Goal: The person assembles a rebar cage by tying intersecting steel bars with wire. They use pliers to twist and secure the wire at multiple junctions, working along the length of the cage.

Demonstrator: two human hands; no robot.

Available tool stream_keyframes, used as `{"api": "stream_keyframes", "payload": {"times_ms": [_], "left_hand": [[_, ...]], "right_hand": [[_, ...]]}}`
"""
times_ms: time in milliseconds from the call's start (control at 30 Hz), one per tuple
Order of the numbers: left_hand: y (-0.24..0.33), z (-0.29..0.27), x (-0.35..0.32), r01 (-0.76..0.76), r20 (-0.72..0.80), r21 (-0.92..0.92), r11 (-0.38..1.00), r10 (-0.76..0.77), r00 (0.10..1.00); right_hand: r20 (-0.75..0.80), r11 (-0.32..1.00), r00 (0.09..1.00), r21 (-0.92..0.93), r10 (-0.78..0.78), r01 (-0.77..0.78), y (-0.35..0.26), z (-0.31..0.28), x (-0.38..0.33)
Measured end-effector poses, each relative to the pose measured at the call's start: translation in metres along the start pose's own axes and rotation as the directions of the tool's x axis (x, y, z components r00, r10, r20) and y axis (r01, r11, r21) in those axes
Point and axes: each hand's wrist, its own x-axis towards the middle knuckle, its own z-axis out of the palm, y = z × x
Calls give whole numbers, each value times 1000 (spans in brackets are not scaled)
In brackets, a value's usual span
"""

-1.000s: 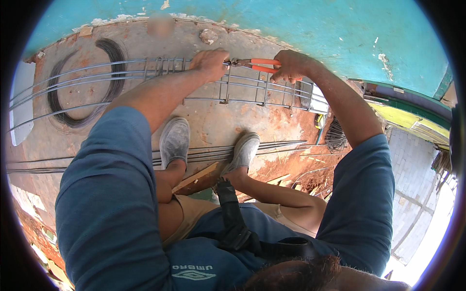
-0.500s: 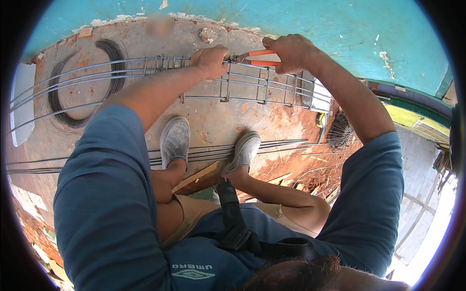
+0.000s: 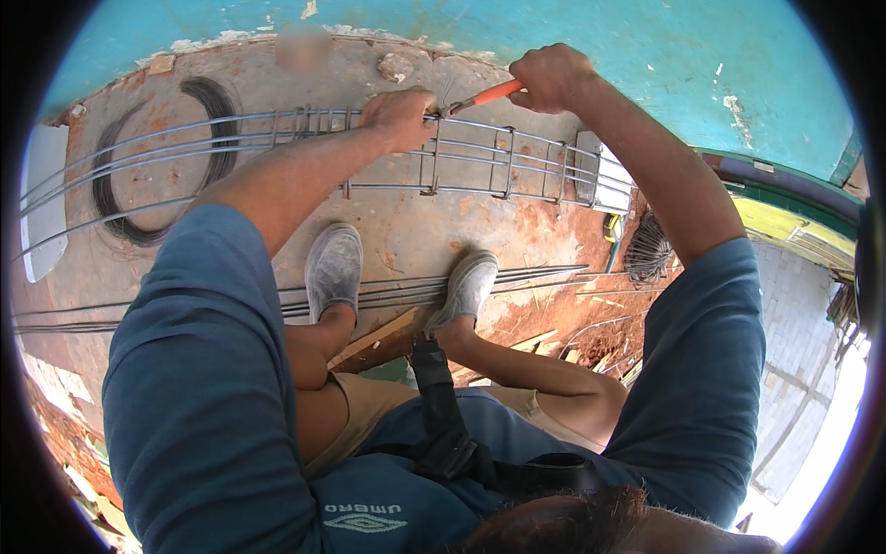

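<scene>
Two hands work at a metal cage [image 3: 508,164], which runs from the left edge across the upper part of the frame to right of centre. The left hand [image 3: 401,120], upper centre, is closed over its top bars; whether the fingertips also pinch something cannot be told. The right hand [image 3: 554,77], higher and to the right, is clenched around the pliers [image 3: 496,91], of which one orange handle shows. Their head is at the top bar, just beside the left hand; its bite is too small to make out.

A white block [image 3: 604,175] is at the cage's right end. At upper left, bars pass over a coil [image 3: 210,92] of dark wire on the floor [image 3: 397,231]. Mid-frame, two grey shoes [image 3: 333,263] stand among loose rods [image 3: 540,275]. Right of centre are a yellow tape measure [image 3: 612,226] and a dark bundle [image 3: 651,249]. A turquoise wall [image 3: 591,28] fills the top, with a stone [image 3: 395,67] near its foot.
</scene>
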Motion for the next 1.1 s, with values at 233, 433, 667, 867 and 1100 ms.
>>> {"api": "stream_keyframes", "payload": {"times_ms": [233,433,667,867,1100], "left_hand": [[4,-4,-4,-19,15,9,1000,19,1000],[-2,0,-4,-29,-21,19,999,29,999],[6,-6,-4,9,10,9,1000,-9,1000],[3,-1,-5,-5,-17,17,1000,6,1000],[1,-1,-6,-10,-42,24,1000,11,999]], "right_hand": [[642,646,760,623,-100,-441,17,-2,9],[279,889,959,449,-42,-92,-4,7,-15],[-137,999,990,-33,-22,17,-8,19,-24],[253,985,965,141,61,-100,-11,0,-17],[87,999,996,-34,37,-34,-19,16,-21]]}}
